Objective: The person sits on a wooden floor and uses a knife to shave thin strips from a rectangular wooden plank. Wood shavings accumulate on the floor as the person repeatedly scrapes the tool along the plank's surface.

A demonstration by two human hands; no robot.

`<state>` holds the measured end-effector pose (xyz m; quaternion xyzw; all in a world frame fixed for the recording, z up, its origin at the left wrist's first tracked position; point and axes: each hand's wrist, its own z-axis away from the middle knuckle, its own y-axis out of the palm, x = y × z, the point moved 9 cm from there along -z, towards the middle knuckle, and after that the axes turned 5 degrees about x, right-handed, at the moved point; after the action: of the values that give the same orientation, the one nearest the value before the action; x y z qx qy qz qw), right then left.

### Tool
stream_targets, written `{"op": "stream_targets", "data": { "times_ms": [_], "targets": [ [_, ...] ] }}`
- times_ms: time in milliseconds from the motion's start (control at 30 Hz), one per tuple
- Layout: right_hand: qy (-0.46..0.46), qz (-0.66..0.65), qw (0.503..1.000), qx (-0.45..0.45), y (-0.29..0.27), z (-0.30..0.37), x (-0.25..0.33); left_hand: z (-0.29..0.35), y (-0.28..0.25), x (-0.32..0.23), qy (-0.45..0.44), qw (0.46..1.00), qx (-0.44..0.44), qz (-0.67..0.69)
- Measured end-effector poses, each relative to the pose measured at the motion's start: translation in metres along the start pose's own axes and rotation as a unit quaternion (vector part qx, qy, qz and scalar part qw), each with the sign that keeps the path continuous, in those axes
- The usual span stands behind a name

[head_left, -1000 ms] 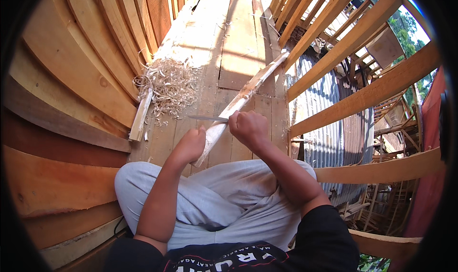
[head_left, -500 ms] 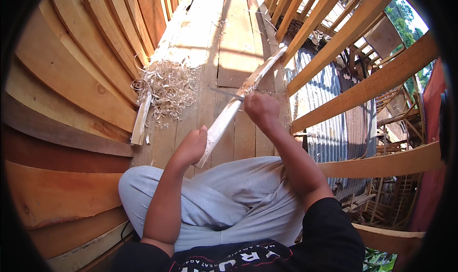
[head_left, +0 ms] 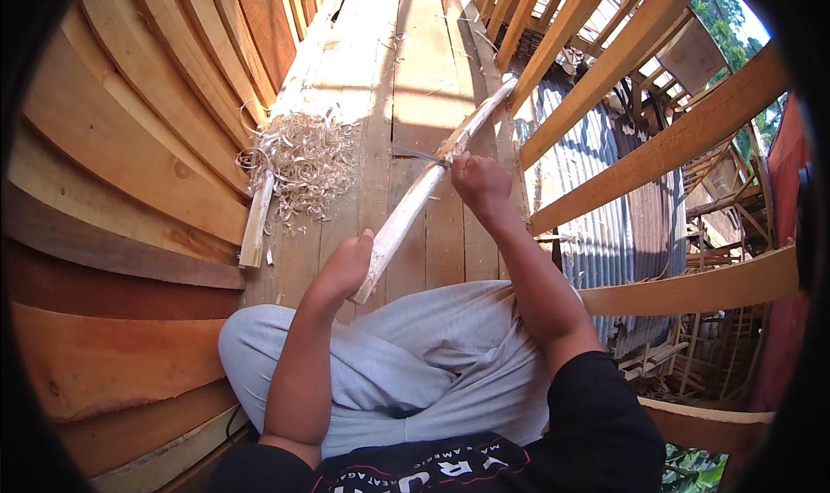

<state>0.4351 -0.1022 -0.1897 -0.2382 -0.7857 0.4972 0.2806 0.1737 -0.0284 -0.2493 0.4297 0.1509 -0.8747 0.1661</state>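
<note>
A long, partly peeled wooden pole [head_left: 402,220] slants from near my knees up to the railing at the far right. My left hand [head_left: 348,264] is closed round its near end. In my right hand [head_left: 482,182], a fist, is the handle of a knife [head_left: 417,154]; the handle itself is hidden by the fingers. The blade points left and lies across the pole, touching it about midway. Pale bare wood shows on the near part of the pole, with browner patches around the blade.
Curly wood shavings [head_left: 307,160] are heaped on the plank floor [head_left: 372,190] at left, beside a short wood piece [head_left: 257,220]. Stacked boards [head_left: 130,160] line the left side. Slatted railing [head_left: 666,143] runs along the right, with corrugated metal sheets [head_left: 605,208] beyond it.
My right hand and the knife have moved slightly away from me along the pole. My left hand keeps its grip on the near end, and the pole has barely shifted.
</note>
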Motion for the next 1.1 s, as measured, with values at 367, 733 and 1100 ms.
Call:
{"op": "stream_targets", "data": {
  "times_ms": [367,733,1100],
  "targets": [
    [-0.140,-0.048,0.984,0.101,0.016,0.029,0.041,0.000,-0.008,0.004,0.001,1.000,0.002,0.024],
    [0.139,0.016,0.980,0.142,0.028,-0.009,-0.052,0.003,-0.008,0.010,0.016,1.000,-0.002,0.000],
    [0.084,-0.273,0.921,0.265,0.028,0.003,-0.037,-0.003,-0.010,0.015,0.016,1.000,0.004,-0.002]
  ]
}}
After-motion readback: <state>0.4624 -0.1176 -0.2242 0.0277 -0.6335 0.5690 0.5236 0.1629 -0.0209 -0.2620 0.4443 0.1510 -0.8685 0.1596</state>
